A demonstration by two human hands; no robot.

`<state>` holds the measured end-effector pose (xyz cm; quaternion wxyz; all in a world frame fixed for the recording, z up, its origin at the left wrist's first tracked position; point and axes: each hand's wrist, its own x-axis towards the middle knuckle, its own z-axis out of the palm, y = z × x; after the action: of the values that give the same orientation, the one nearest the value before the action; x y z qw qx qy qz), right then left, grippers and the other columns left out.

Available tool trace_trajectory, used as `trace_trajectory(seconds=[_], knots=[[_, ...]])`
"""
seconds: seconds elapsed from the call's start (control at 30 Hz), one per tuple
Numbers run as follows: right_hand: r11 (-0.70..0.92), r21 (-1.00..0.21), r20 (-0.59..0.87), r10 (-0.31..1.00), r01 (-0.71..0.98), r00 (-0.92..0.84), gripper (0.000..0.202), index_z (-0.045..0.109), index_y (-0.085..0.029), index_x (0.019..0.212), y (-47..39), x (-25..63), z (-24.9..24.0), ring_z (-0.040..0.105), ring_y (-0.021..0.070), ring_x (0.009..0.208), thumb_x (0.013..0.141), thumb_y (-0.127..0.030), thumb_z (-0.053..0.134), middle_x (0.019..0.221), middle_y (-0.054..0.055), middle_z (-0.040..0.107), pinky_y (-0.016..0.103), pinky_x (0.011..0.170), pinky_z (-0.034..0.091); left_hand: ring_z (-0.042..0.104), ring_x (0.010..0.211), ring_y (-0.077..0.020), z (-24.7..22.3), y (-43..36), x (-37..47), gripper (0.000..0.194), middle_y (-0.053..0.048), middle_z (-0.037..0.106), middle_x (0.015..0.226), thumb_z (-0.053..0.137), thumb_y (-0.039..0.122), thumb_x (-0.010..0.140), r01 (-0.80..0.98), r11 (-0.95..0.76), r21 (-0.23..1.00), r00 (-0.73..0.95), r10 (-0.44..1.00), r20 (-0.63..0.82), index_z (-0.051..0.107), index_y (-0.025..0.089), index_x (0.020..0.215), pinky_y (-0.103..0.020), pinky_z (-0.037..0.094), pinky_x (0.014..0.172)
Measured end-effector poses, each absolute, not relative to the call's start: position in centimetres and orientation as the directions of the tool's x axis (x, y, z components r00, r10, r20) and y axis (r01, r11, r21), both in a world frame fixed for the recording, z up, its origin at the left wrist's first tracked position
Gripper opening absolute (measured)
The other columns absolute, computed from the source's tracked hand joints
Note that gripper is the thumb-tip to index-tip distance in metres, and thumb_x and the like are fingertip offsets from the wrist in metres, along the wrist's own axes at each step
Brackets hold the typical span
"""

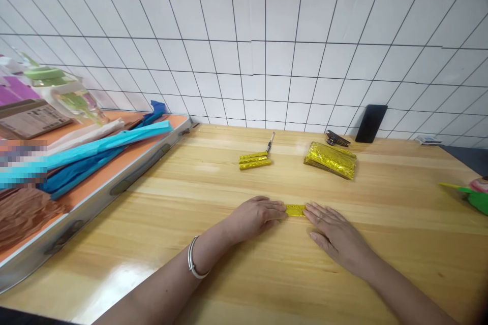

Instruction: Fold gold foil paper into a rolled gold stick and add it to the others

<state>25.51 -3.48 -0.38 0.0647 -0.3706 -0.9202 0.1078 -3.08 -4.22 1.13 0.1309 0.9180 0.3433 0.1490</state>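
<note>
A narrow folded strip of gold foil paper (295, 210) lies on the wooden table between my two hands. My left hand (259, 216) has its fingers together on the strip's left end, thumb tucked close beside them. On the right end rest the fingertips of my right hand (331, 231), its fingers stretched flat and its thumb apart. Both ends of the strip are hidden under the fingers. Farther back, several folded gold strips (254, 161) lie to the left, and a stack of gold foil sheets (331, 160) lies to the right.
A pen (270, 142) touches the folded strips' area. Behind the stack are a dark clip (337, 138) and a black phone-like slab (371, 123) leaning on the wall. At left, an orange-topped raised tray (99, 165) holds crepe paper (110, 144) and a bottle (63, 89). Something green (476, 199) stands far right.
</note>
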Motion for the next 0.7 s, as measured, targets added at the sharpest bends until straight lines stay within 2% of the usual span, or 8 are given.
trace_trajectory(seconds=[0.27, 0.47, 0.7], knots=[[0.676, -0.286, 0.017, 0.712, 0.679, -0.702, 0.044, 0.041, -0.028, 0.136, -2.8, 26.5, -0.2, 0.032, 0.0212, 0.132, 0.094, -0.041, 0.035, 0.143, 0.002, 0.037, 0.046, 0.108, 0.026, 0.05, 0.119, -0.0138, 1.6, -4.0, -3.6, 0.031, 0.001, 0.059, 0.124, 0.04, 0.023, 0.095, 0.575, -0.725, 0.38, 0.724, 0.667, 0.176, 0.054, 0.028, 0.122, -0.031, 0.035, 0.101], [0.661, -0.317, 0.012, 0.72, 0.681, -0.694, 0.042, 0.043, -0.03, 0.134, -2.5, 26.9, 0.0, 0.034, 0.022, 0.131, 0.094, -0.041, 0.034, 0.141, 0.001, 0.04, 0.048, 0.107, 0.027, 0.055, 0.114, -0.0149, 1.9, -3.9, -4.1, 0.031, -0.001, 0.062, 0.12, 0.036, 0.024, 0.096, 0.549, -0.708, 0.444, 0.72, 0.671, 0.179, 0.059, 0.026, 0.115, -0.028, 0.041, 0.096], [0.668, -0.275, 0.002, 0.719, 0.691, -0.695, 0.042, 0.043, -0.031, 0.134, -2.1, 27.4, 0.0, 0.031, 0.0238, 0.133, 0.094, -0.041, 0.034, 0.141, 0.0, 0.041, 0.05, 0.106, 0.029, 0.052, 0.117, -0.0146, 2.1, -4.7, -3.7, 0.03, 0.001, 0.062, 0.12, 0.035, 0.026, 0.096, 0.611, -0.713, 0.344, 0.712, 0.685, 0.157, 0.058, 0.028, 0.116, -0.031, 0.035, 0.099]])
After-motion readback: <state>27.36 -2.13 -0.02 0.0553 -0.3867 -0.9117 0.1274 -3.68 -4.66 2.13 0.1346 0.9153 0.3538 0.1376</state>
